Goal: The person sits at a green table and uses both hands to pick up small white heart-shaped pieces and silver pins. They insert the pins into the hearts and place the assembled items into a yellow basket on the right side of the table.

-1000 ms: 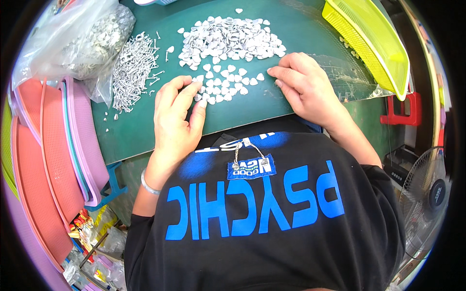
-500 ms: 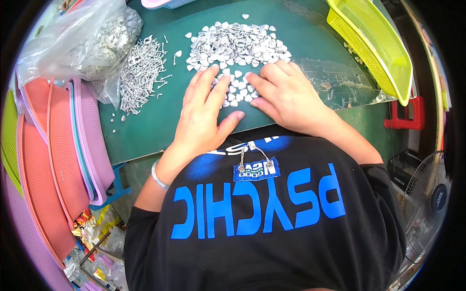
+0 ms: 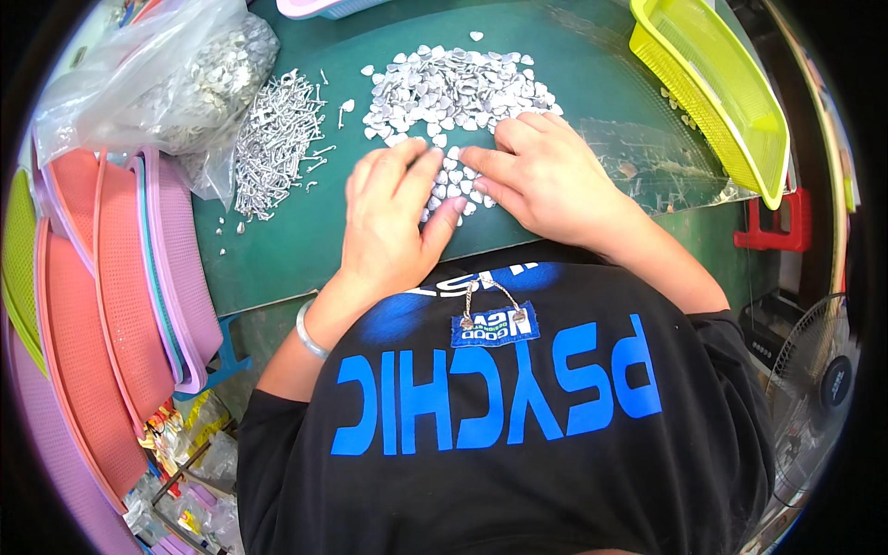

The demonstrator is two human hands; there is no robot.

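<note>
Dark green table mat [image 3: 277,259]: both my hands, L [image 3: 393,217] & R [image 3: 546,176], flat, fingers released, on the small silver heart-shaped metal pieces [image 3: 453,92] mid-mat. Yellow plastic basket [image 3: 712,83] at R, pink trays [image 3: 120,287] at L, fan [image 3: 814,388] lower R.

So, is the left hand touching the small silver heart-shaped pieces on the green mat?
Touching. The head view shows the left hand lying flat, its fingertips resting on the near edge of the silver heart-shaped pieces with no gap.
</note>
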